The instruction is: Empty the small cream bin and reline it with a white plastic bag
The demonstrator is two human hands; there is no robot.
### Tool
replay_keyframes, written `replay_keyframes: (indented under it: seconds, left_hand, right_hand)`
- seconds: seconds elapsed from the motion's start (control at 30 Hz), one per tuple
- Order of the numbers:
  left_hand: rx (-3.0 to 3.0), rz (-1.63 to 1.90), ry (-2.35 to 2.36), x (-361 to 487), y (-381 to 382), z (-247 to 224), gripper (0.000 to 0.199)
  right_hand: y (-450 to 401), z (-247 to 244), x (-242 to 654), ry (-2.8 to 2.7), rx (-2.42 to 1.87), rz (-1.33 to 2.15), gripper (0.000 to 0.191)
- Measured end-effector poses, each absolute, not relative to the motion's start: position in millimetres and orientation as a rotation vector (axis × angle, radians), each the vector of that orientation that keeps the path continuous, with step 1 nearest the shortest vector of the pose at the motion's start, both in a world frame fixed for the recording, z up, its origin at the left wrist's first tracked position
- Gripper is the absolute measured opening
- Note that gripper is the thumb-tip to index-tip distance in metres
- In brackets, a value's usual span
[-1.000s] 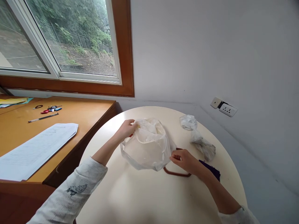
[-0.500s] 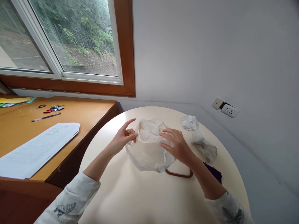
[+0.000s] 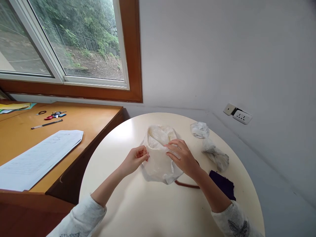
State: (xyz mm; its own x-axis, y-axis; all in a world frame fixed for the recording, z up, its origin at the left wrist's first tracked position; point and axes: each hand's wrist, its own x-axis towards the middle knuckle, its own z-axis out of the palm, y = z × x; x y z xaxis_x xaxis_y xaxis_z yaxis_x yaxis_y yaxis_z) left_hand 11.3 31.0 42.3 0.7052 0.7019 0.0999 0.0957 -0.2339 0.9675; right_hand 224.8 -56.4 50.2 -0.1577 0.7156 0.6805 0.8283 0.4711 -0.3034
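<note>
A translucent white plastic bag (image 3: 158,164) stands on the round cream table, its mouth facing up with a rolled rim. At the bag's left side, my left hand (image 3: 137,158) pinches the plastic between thumb and fingers. My right hand (image 3: 181,156) rests against the right part of the rim, fingers spread and slightly curved. Under my right wrist, a brown loop-shaped handle (image 3: 187,185) lies partly hidden. Beside my right forearm is a dark purple cloth (image 3: 222,184).
Two crumpled plastic bags, one farther back (image 3: 199,130) and one nearer (image 3: 217,155), lie on the round table (image 3: 148,210) at right. The wooden desk (image 3: 98,115) at left holds papers (image 3: 41,158), a pen (image 3: 46,124) and keys (image 3: 56,115).
My left hand has come down and its spread fingers have closed on the bag's side. My right hand has shifted slightly left, uncovering more of the purple cloth.
</note>
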Motion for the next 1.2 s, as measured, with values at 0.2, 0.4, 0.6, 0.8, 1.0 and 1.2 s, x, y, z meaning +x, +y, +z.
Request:
replay_keyframes:
  seconds: [0.2, 0.4, 0.6, 0.8, 1.0, 1.2]
  left_hand:
    - [1.869, 0.448, 0.693, -2, 32, 29, 0.028]
    - [2.004, 0.258, 0.786, -19, 56, 52, 0.025]
    - [1.765, 0.49, 1.018, 8, 76, 101, 0.032]
    - [2.005, 0.379, 1.175, 41, 69, 102, 0.017]
    - [2.048, 0.522, 1.172, 51, 53, 102, 0.014]
    - [2.138, 0.581, 1.087, 54, 38, 104, 0.017]
  right_hand:
    - [-57, 50, 226, -1.901, -1.269, -0.153, 0.032]
    - [-59, 55, 226, -1.939, -1.291, -0.138, 0.015]
    - [-61, 51, 222, -1.975, -1.287, -0.18, 0.008]
    - [-75, 61, 216, -1.969, -1.435, -0.222, 0.005]
    - [-83, 101, 204, -1.98, -1.414, -0.114, 0.02]
    - [-39, 98, 202, -2.091, -1.932, 0.047, 0.024]
